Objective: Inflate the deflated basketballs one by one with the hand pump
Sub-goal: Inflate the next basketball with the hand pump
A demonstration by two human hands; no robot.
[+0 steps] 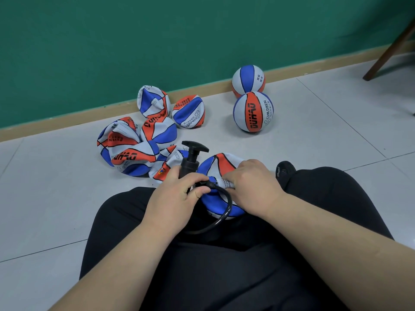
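**Both grips at work on a pump and a flat basketball in our lap**

We look down at our legs in black trousers (224, 270) as we sit on a pale tiled floor (325, 135). Our left grip (177, 195) is clamped round the barrel of a black hand pump (190, 163). The pump stands upright, and its T-handle rises just above the knuckles. A black hose (226, 209) loops from below that grip and curves back up, so that its tip sits by the left thumb.

Just right of it, our right grip (253, 178) has its fingers curled down and pinches the skin of a flat basketball (224, 163). This red, white and blue ball lies crumpled between the two grips, on our lap. The hose tip meets the ball between the two thumbs. We cannot tell whether it is pushed in.

Beyond the left grip lies a heap of deflated balls (134, 144). Beyond the right grip, well apart from it, two round inflated balls (252, 114) touch each other near a green wall (134, 41).
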